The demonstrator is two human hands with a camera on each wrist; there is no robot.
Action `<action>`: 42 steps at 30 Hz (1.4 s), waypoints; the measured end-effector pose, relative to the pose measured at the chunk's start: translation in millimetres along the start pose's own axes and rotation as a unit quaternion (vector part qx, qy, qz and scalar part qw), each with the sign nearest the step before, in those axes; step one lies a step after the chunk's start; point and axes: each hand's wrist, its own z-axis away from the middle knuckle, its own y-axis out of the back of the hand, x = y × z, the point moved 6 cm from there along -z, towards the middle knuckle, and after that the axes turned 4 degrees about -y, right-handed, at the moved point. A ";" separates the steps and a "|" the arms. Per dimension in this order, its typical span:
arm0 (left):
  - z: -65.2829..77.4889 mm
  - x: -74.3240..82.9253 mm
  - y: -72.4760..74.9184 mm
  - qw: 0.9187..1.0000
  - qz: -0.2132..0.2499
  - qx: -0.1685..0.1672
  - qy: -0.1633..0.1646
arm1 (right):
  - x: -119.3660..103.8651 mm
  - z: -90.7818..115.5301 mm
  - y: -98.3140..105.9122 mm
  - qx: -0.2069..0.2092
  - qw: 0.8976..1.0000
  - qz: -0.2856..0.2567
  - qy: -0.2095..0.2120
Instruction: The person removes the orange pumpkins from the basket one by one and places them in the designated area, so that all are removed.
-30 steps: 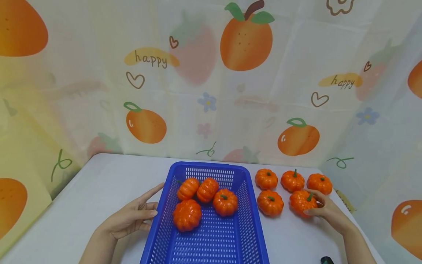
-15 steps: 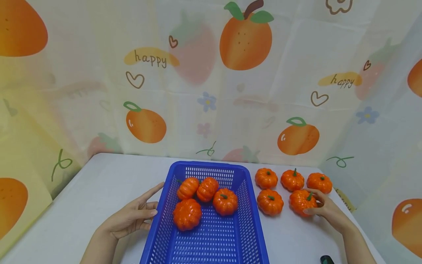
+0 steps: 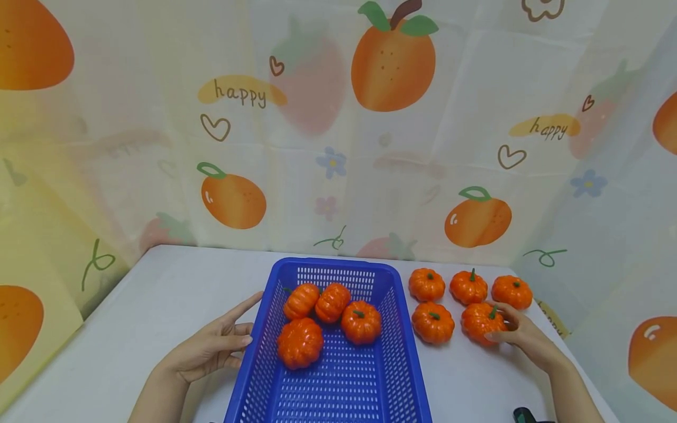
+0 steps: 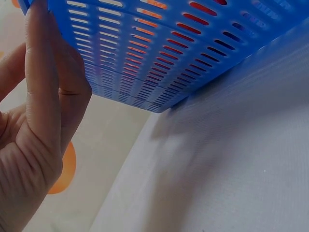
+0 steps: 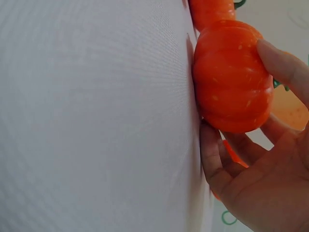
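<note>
A blue perforated plastic basket point(image 3: 338, 388) stands mid-table with several small orange pumpkins inside, one of them a pumpkin point(image 3: 361, 322) with its green stem up. At the basket's left side is my left hand point(image 3: 211, 346); its fingers point(image 4: 42, 77) touch the outer wall and rim, the index finger stretched out. To the right of the basket, my right hand point(image 3: 520, 335) holds a small pumpkin point(image 3: 480, 323) from its right side. In the right wrist view, the thumb lies on top of that pumpkin point(image 5: 231, 77) and the other fingers come from beneath, close to the tabletop.
More pumpkins stand right of the basket: a back row with a pumpkin point(image 3: 426, 285), a pumpkin point(image 3: 468, 287) and a pumpkin point(image 3: 512, 292), plus a pumpkin point(image 3: 433, 323) nearer. A dark object point(image 3: 525, 416) shows at the bottom edge. A printed curtain point(image 3: 338, 147) hangs behind the white table point(image 3: 174, 294).
The pumpkin in my right hand has shifted slightly left and its stem has tilted. My left hand and the basket stay in place.
</note>
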 end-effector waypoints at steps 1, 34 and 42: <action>0.0 -0.1 -0.1 1.000 0.000 0.000 0.000 | -0.3 0.2 0.0 0.000 1.000 0.001 0.001; 0.8 1.4 -2.6 1.000 -0.004 0.008 0.002 | -91.1 36.0 6.6 0.162 0.981 0.024 0.109; 0.5 1.6 -2.8 1.000 -0.001 0.001 0.001 | -125.0 47.1 -8.7 0.139 0.973 0.011 0.182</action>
